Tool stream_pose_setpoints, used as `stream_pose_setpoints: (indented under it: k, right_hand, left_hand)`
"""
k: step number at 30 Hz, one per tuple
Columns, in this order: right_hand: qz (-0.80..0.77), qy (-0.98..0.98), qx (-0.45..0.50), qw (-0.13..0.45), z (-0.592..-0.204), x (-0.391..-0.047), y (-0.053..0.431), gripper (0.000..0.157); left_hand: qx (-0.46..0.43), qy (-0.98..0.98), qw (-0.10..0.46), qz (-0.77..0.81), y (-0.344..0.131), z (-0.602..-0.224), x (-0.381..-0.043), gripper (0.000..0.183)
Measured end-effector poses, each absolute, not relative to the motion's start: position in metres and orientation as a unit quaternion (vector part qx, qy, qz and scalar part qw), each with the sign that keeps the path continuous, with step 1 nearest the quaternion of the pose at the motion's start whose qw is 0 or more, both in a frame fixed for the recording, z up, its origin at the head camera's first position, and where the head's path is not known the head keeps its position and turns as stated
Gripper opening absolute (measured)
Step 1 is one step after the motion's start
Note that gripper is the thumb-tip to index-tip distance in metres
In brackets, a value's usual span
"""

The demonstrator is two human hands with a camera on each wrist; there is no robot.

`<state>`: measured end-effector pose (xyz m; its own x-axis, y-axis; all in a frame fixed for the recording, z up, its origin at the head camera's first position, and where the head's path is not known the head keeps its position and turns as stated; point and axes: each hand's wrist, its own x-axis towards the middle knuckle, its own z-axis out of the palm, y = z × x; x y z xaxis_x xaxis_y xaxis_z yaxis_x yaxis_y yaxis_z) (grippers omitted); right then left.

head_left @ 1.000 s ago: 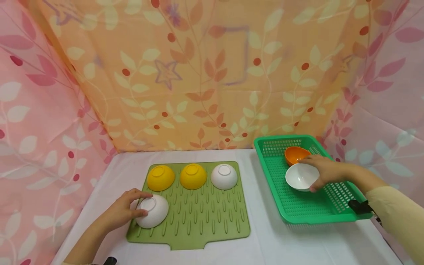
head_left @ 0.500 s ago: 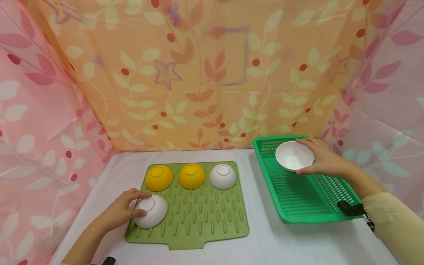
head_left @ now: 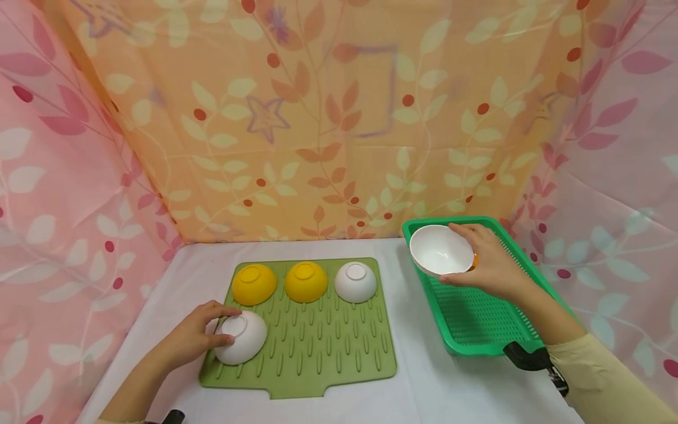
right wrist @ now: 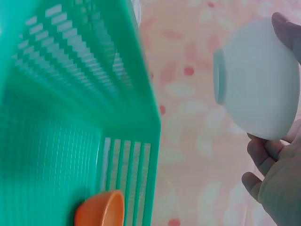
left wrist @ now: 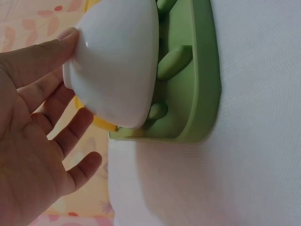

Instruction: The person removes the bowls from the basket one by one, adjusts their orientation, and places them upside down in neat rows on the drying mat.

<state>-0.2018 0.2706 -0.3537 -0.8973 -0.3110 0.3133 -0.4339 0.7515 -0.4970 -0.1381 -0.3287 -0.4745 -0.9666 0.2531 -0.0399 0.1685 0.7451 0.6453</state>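
My right hand [head_left: 489, 265] grips a white bowl [head_left: 441, 250] by its rim, thumb on one side and fingers on the other. This bowl is raised over the left part of the green basket [head_left: 450, 341], its opening visible from above. My left hand [head_left: 193, 333] pinches the foot of another white bowl [head_left: 245, 341], which lies upside down on the green drying mat [head_left: 328, 365] at its front left. In the left wrist view, the thumb and fingers touch that bowl's foot [left wrist: 68, 77]. An orange bowl [right wrist: 99, 209] sits in the basket, mostly hidden behind my right hand in the head view.
Along the mat's back edge stand two yellow bowls [head_left: 254, 285] and a third white bowl [head_left: 356, 284], all upside down. Ridges cover the mat. A white cloth [head_left: 413, 377] lies under everything, and patterned curtains [head_left: 296, 118] enclose the back and sides.
My right hand has lifted the white bowl from beside the orange bowl and carried it left toward the basket's left rim. My left hand stays on its bowl.
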Motion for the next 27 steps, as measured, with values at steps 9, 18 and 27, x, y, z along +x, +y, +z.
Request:
stream_pose_setpoints:
  k: [9, 18, 27]
  right_hand:
    - [0.317, -0.924, 0.200, 0.078, -0.368, -0.178, 0.230, 0.107]
    - [0.322, -0.913, 0.223, 0.116, -0.385, -0.156, 0.185, 0.115]
    - [0.345, -0.900, 0.237, 0.119, -0.402, -0.130, 0.137, 0.116]
  left_hand:
    - [0.112, 0.934, 0.066, 0.334, -0.328, -0.474, -0.138, 0.049]
    - [0.120, 0.933, 0.060, 0.333, -0.326, -0.473, -0.137, 0.049]
    - [0.120, 0.939, 0.054, 0.318, -0.329, -0.473, -0.138, 0.050]
